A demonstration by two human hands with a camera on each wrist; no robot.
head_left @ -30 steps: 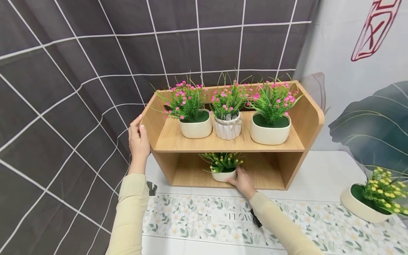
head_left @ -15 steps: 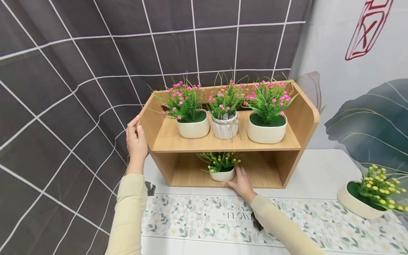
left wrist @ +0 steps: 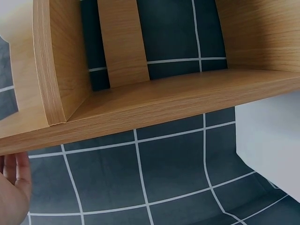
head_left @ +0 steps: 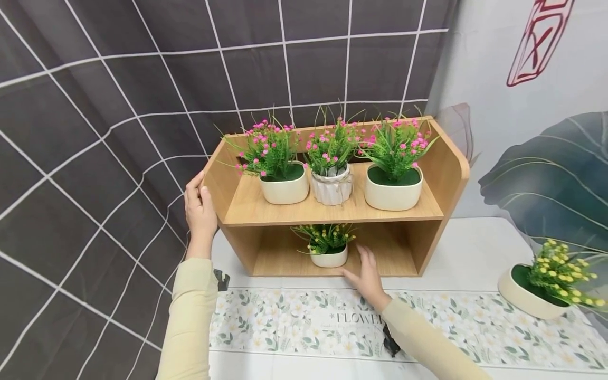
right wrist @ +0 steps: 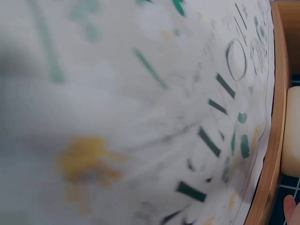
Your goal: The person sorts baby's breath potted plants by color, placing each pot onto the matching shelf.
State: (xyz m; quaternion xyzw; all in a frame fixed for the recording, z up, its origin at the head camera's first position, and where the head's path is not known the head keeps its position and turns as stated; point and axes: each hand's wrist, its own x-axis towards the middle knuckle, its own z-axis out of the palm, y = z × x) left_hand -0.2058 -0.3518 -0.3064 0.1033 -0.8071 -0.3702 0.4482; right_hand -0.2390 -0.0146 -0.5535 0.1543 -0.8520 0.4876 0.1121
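Observation:
A wooden two-tier shelf (head_left: 247, 203) stands against the gridded backdrop. My left hand (head_left: 199, 211) rests against its left side panel with fingers extended; in the left wrist view that hand (left wrist: 14, 187) touches the panel's outer face. On the lower tier sits a cream pot of yellow flowers (head_left: 329, 258). Just right of that pot, my right hand (head_left: 368, 277) is apart from it, fingers spread and holding nothing. The right wrist view catches only a fingertip (right wrist: 291, 211) near the cream pot (right wrist: 293, 136). Overhead, the upper board hides part of the lower tier.
Three pink-flowered plants line the upper tier: a cream pot (head_left: 285, 191), a white fluted pot (head_left: 332, 190) and another cream pot (head_left: 393, 196). Another yellow-flowered pot (head_left: 527, 301) stands on the table at right. A floral runner (head_left: 285, 327) lies before the shelf.
My right hand has let go of the yellow-flowered pot on the lower tier and drawn slightly right. The left hand stays against the shelf. The whole scene shifts slightly left in view.

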